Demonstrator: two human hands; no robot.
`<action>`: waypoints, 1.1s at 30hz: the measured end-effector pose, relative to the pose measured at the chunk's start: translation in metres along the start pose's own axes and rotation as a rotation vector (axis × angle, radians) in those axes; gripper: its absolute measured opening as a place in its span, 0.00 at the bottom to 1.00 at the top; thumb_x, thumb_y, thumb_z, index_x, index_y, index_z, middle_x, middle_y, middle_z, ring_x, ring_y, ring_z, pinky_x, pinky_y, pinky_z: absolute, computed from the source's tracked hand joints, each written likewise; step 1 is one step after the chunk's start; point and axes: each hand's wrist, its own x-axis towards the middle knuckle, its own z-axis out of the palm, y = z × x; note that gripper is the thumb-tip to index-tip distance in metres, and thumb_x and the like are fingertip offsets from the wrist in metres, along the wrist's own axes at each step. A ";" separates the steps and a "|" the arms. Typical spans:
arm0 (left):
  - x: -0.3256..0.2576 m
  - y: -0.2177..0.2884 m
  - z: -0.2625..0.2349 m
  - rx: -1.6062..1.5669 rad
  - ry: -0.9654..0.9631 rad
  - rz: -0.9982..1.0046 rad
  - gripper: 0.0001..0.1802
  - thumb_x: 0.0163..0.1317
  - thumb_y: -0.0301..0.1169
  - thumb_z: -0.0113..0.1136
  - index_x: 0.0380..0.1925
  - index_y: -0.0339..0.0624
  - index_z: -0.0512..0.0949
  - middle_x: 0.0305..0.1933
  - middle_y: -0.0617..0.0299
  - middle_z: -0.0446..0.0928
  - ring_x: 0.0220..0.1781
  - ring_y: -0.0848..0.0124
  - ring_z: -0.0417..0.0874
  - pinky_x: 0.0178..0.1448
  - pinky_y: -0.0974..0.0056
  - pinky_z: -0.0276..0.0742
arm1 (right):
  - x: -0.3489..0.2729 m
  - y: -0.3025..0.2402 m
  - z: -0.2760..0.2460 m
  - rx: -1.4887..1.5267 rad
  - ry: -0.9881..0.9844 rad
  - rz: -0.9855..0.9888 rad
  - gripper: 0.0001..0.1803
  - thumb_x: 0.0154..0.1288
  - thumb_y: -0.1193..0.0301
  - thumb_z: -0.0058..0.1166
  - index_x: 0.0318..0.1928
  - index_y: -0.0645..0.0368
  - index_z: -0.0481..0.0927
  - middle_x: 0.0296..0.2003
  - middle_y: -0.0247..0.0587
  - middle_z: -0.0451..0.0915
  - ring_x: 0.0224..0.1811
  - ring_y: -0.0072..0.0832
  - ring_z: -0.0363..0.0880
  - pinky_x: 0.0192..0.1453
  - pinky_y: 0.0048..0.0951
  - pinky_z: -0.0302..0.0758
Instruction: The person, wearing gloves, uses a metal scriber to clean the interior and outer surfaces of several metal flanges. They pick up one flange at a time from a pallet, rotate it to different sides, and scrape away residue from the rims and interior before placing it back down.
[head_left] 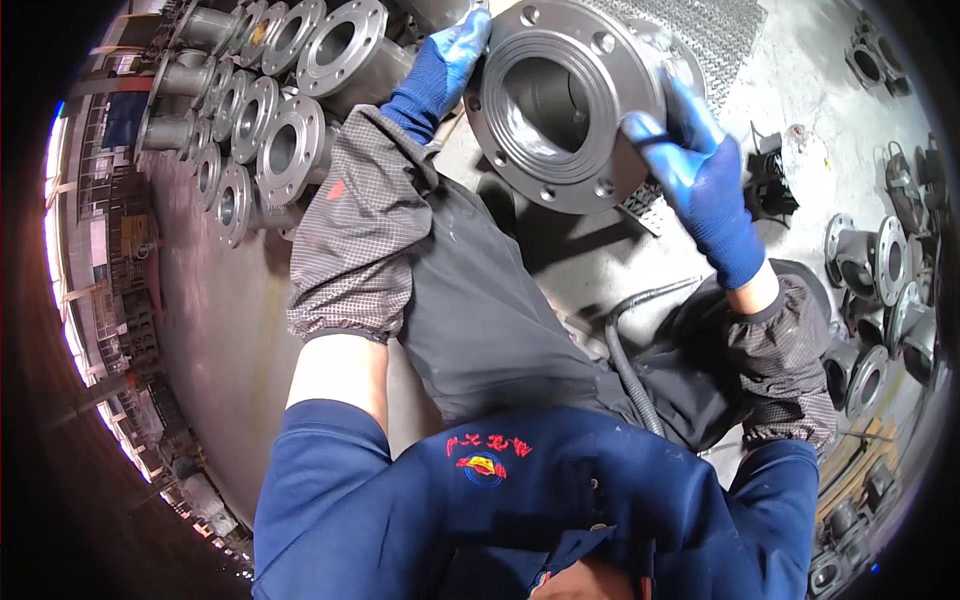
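A heavy grey flanged pipe fitting (622, 105) is held up in front of me between both hands. Its round flange faces me, with bolt holes near the rim and concentric grooves around a wide bore. My left hand (443, 68), in a blue coated glove, is closed against the flange's upper left edge; some of its fingers are hidden. On the opposite side, my right hand (695, 165) wears a matching glove and grips the lower right rim, its thumb and fingers spread around the edge. Part of a second flange shows behind the front one.
Stacked flanged fittings (285, 150) stand at the upper left. More flanged fittings (868, 262) sit on the floor at the right. A perforated metal mesh (710, 40) lies behind the held piece. A dark hose (622, 350) runs beside my legs, and a black bracket-like object (770, 185) lies nearby.
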 end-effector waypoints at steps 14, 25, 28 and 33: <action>-0.018 0.034 0.030 0.278 0.051 0.372 0.20 0.63 0.36 0.58 0.49 0.32 0.75 0.43 0.61 0.79 0.43 0.77 0.77 0.50 0.72 0.73 | 0.015 0.006 -0.056 -0.055 0.135 -0.026 0.16 0.62 0.71 0.55 0.51 0.59 0.79 0.41 0.36 0.82 0.42 0.20 0.78 0.50 0.21 0.74; 0.004 0.057 0.050 0.055 0.134 0.474 0.24 0.62 0.46 0.56 0.37 0.30 0.80 0.29 0.63 0.80 0.29 0.79 0.76 0.36 0.72 0.72 | -0.007 0.051 -0.069 -0.225 0.264 0.105 0.17 0.65 0.69 0.52 0.50 0.66 0.75 0.35 0.45 0.81 0.37 0.24 0.77 0.42 0.26 0.74; 0.009 0.058 0.059 -0.070 0.066 0.150 0.29 0.62 0.47 0.58 0.51 0.30 0.74 0.47 0.57 0.78 0.46 0.73 0.77 0.54 0.69 0.72 | -0.015 0.039 -0.066 -0.134 0.298 0.322 0.18 0.69 0.63 0.48 0.46 0.69 0.76 0.24 0.35 0.75 0.24 0.20 0.71 0.29 0.23 0.71; -0.001 0.084 0.089 -0.276 0.048 0.083 0.19 0.64 0.40 0.57 0.39 0.31 0.78 0.34 0.63 0.79 0.35 0.79 0.76 0.41 0.73 0.72 | -0.006 0.030 -0.056 0.366 0.384 0.647 0.18 0.69 0.55 0.43 0.30 0.55 0.73 0.17 0.26 0.67 0.15 0.14 0.63 0.18 0.18 0.59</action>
